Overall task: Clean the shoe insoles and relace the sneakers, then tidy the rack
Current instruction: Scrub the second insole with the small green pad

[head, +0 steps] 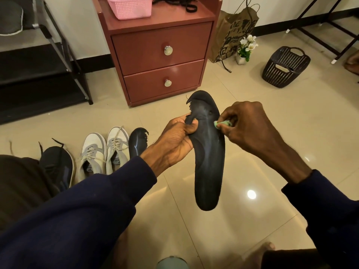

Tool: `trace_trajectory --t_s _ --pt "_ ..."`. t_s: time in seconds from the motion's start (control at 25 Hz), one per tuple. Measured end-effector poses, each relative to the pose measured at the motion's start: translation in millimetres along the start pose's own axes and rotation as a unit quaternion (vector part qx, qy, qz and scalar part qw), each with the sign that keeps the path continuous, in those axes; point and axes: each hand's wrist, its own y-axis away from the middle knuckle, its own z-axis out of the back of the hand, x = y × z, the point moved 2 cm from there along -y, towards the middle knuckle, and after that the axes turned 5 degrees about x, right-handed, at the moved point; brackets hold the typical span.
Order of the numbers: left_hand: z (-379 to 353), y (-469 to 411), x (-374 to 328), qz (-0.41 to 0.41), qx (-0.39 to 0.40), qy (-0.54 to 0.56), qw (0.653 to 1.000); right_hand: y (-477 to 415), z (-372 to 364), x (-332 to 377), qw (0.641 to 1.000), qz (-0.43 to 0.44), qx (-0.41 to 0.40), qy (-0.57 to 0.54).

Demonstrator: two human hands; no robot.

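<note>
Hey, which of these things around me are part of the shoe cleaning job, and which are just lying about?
For the job: held insole, green wipe, floor insole, white sneakers, dark sneaker, black laces, shoe rack.
Lying about: pink basket, paper bag, flowers, black basket.

- Glossy beige tiled floor (120, 117), carrying:
- Black sneaker (56, 166), pair of white sneakers (95, 150) and dark insole (137, 144), side by side in a row.
- Red nightstand (161, 55); black shoe rack (35, 72) to its left.
- Paper bag (233, 35), flower pot (245, 49) and dark basket (283, 68), to its right.
</note>
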Motion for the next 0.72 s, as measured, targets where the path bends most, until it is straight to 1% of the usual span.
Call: trace_trajectory --t_s 0.04,0.08,0.16,0.2,0.24,0.28,0.4,0.44,0.48,0.56,0.6,0.64,0.72 --pt "0 0 -2 -0.005 -0.001 0.002 1.000 0 2 -2 1.000 -0.003 -0.023 0.012" --pt "0 0 -4 -0.010 -0.001 0.004 1.000 1 2 -1 1.000 0.007 -0.018 0.001" --pt "2 -1 -4 -0.014 0.001 0.011 1.000 6 -5 12 0.995 0.048 0.058 -0.059" --pt "3 -2 -3 -0.013 0.001 0.013 1.000 9 -9 19 0.990 0.057 0.103 -0.082" --pt "3 -1 -3 -0.012 -0.002 0.014 1.000 10 -11 21 0.987 0.056 0.126 -0.087" --pt "3 -1 -3 -0.011 -0.008 0.015 1.000 7 -11 17 0.989 0.047 0.118 -0.073" --pt "0 -1 -5 -0.014 -0.013 0.021 1.000 1 2 2 0.999 0.021 0.015 0.037" --pt "0 -1 -5 -0.016 -0.011 0.024 1.000 1 5 1 0.999 0.024 0.006 0.032" --pt "1 -1 -6 -0.018 -0.009 0.026 0.999 3 3 5 0.999 0.040 0.028 -0.001" --pt "3 -2 -4 -0.019 -0.008 0.026 0.999 10 -5 19 0.988 0.067 0.119 -0.077" --pt "3 -2 -3 -0.016 -0.008 0.023 1.000 11 -10 23 0.984 0.066 0.142 -0.091" --pt "2 -2 -1 -0.014 -0.009 0.022 1.000 9 -11 20 0.986 0.056 0.131 -0.081" --pt "0 -1 1 -0.011 -0.011 0.024 1.000 3 -6 10 0.998 0.026 0.048 -0.014"
